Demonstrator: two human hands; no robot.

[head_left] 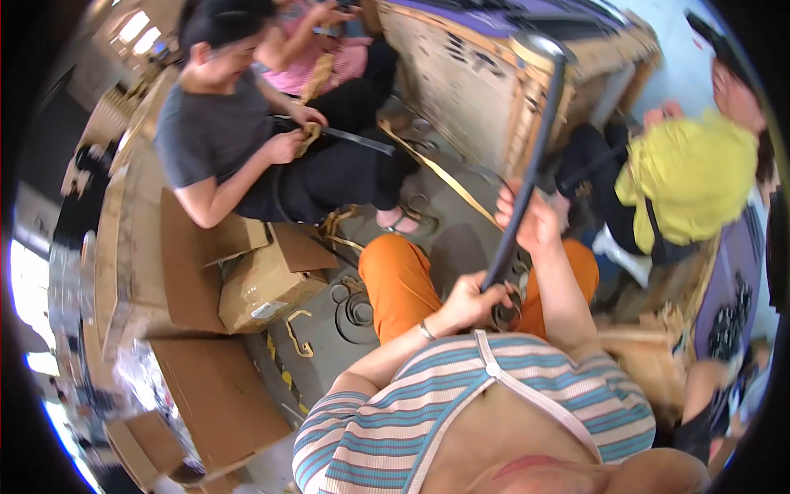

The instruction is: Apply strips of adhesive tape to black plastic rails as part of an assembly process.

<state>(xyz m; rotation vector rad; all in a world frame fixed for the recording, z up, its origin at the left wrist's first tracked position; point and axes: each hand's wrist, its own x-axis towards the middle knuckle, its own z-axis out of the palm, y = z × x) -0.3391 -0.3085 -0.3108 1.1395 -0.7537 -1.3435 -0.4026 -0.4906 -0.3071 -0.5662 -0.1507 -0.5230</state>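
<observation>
My left hand (pixel 472 303) is closed around the lower end of a long dark rod-like strip (pixel 533 165), in front of my chest. Higher up the same strip, my right hand (pixel 531 221) is curled against it, its fingers partly raised. The strip slants up and away to a rounded, shiny end (pixel 541 46). A narrow yellow band (pixel 454 183) runs from the far left toward my right hand; whether my fingers hold it cannot be seen. Below my hands, several dark rings (pixel 507 309) show by my lap, partly hidden by the left hand.
Opposite me on the left, a seated person (pixel 218 123) handles a similar dark strip. Another person in yellow (pixel 687 177) bends at right. A wooden crate (pixel 453 90) stands ahead. Cardboard boxes (pixel 267 284) are at left, with dark coils (pixel 354 311) on the floor.
</observation>
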